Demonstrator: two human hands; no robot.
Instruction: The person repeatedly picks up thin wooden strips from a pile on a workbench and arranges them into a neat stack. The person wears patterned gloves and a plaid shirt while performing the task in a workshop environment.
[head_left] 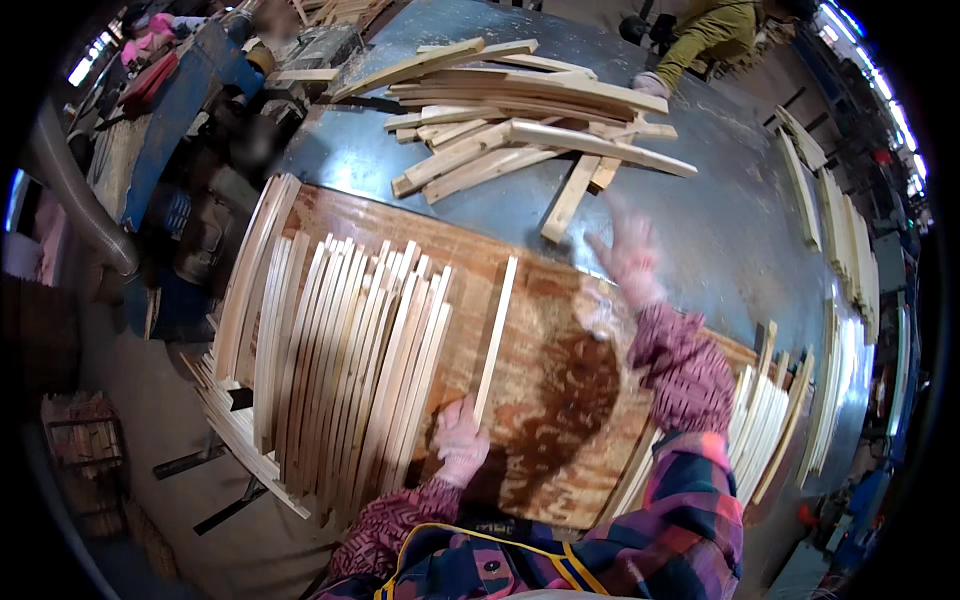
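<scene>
My left hand, in what looks like a pale glove, is closed on the near end of a thin wooden strip. The strip points away from me over the plywood board. To its left, several similar wooden strips lie side by side in a row. My right hand is stretched forward over the board's far edge, smeared by motion, its fingers apart and nothing seen in them. Just beyond it, a loose heap of wooden pieces lies on the metal table, one piece jutting toward me.
At the far side, a co-worker's hand touches the heap's right end, below an olive sleeve. More strips lie beside my right arm. Machinery and a grey hose stand left. Stacked boards line the right.
</scene>
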